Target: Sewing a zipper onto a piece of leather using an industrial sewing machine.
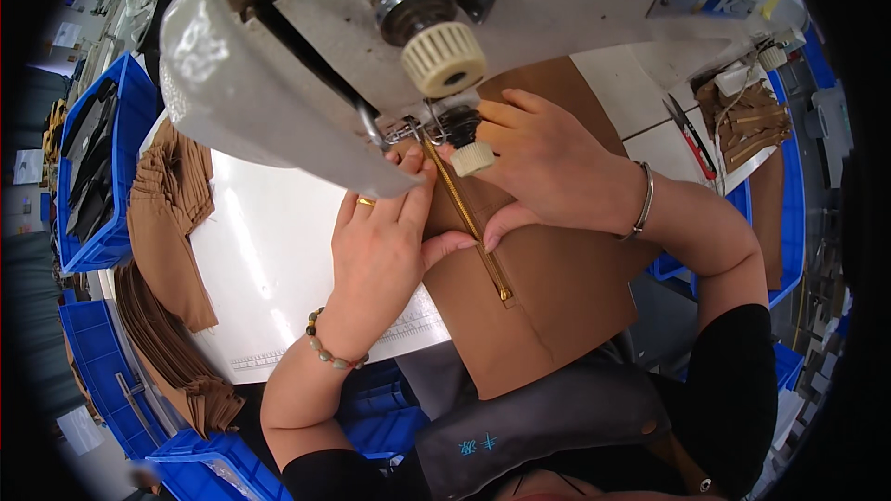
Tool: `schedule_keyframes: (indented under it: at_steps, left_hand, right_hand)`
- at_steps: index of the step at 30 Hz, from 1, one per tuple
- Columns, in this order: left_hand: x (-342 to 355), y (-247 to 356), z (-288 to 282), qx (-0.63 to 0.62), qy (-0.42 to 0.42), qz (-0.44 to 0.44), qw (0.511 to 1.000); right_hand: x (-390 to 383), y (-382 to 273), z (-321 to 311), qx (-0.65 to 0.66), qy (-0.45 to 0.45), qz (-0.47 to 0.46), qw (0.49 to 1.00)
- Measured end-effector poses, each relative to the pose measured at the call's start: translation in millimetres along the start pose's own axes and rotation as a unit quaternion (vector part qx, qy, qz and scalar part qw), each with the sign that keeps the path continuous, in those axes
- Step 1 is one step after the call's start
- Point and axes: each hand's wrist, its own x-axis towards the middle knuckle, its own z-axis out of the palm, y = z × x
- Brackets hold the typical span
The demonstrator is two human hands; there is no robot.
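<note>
A brown fabric panel [548,306] with a brass-toothed zipper [455,187] set into it lies under the sewing machine's presser foot [406,133]. My left hand [382,232] rests flat on the panel left of the zipper, fingertips close to the foot and thumb at the zipper's edge. On the other side, my right hand [548,167] is spread over the fabric, its thumb reaching the zipper opposite my left thumb. Part of its fingers is hidden behind the machine's cream knob [473,159]. The zipper's lower end [505,294] points toward me.
The white sewing machine arm [306,83] spans above my hands. Stacks of brown fabric pieces [167,213] lie at the left, beside blue bins [139,102]. Red-handled scissors [696,144] and small brown pieces [742,121] lie at the right. A ruler strip [408,327] edges the table.
</note>
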Motion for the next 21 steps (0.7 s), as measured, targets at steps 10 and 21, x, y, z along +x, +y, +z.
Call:
schedule_keyframes:
  at_steps: [10, 21]
  left_hand:
    - [0, -2, 5, -0.034, 0.014, -0.006, 0.999]
    - [-68, 36, -34, -0.750, 0.106, -0.397, 0.519]
  right_hand:
    - [-3, -1, 2, -0.022, 0.015, 0.001, 1.000]
    - [-75, -90, -11, 0.195, -0.126, 0.034, 0.972]
